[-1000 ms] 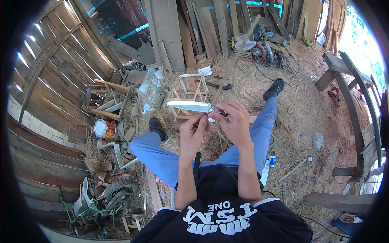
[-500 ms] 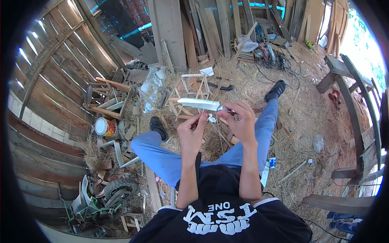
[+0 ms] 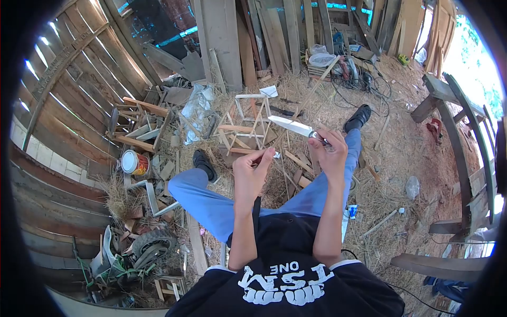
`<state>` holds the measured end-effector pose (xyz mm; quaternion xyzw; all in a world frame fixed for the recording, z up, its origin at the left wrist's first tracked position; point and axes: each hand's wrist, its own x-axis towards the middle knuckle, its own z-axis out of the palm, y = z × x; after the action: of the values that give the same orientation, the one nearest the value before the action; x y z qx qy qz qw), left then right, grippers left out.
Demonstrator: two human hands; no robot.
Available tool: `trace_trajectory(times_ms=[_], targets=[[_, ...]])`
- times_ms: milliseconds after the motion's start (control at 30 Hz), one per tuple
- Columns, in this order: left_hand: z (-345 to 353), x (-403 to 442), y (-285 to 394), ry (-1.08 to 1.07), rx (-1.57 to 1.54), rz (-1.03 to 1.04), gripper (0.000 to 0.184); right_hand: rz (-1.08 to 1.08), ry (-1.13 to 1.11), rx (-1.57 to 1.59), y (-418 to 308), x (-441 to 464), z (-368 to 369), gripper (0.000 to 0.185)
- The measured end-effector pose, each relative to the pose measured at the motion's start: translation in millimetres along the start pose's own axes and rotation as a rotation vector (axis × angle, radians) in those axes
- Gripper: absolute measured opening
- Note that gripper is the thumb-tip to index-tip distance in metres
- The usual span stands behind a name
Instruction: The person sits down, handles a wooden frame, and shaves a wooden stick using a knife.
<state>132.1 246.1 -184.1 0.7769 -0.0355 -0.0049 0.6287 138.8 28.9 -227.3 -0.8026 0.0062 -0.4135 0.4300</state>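
Note:
My right hand (image 3: 331,153) is closed around the handle of a knife (image 3: 292,126). Its shiny blade points up and to the left, over the straw-strewn ground. Left of it, my left hand (image 3: 251,171) pinches thumb and forefinger together, apart from the blade. A tiny white scrap (image 3: 277,155) shows right by those fingertips; whether it is held between them is unclear. Beyond the hands, a small frame of wooden sticks (image 3: 248,127) stands on the ground between my feet.
A paint bucket (image 3: 135,162) and a pile of wooden pieces (image 3: 140,127) lie to the left, near a wheel (image 3: 154,245). Power tools with cables (image 3: 351,71) sit at the back right. A wooden bench-like frame (image 3: 459,137) stands at the right. Boards lean at the back.
My right hand has moved to the right with the knife, and the blade now tilts up to the left, away from my left hand. My left hand has barely moved, still pinching.

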Motion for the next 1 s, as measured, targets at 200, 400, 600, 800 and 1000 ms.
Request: trace_trajectory(times_ms=[200, 400, 600, 800, 1000], targets=[[-7, 1, -1, -0.021, 0.001, -0.005, 0.030, -0.091, -0.008, -0.070, 4, 2, 0, 0.030], [-10, 2, -4, -0.094, -0.089, 0.008, 0.031, 0.030, 0.022, 0.019, -28, -1, 8, 0.029], [-12, 11, -22, -0.249, -0.380, 0.039, 0.034, -0.037, -0.063, 0.029, -29, -1, 22, 0.029], [-7, 10, -11, -0.119, -0.328, -0.025, 0.032, -0.096, -0.121, 0.000, -38, -1, 29, 0.030], [0, 11, -20, -0.073, -0.262, 0.048, 0.031, -0.169, -0.106, -0.038, -45, 1, 31, 0.031]])
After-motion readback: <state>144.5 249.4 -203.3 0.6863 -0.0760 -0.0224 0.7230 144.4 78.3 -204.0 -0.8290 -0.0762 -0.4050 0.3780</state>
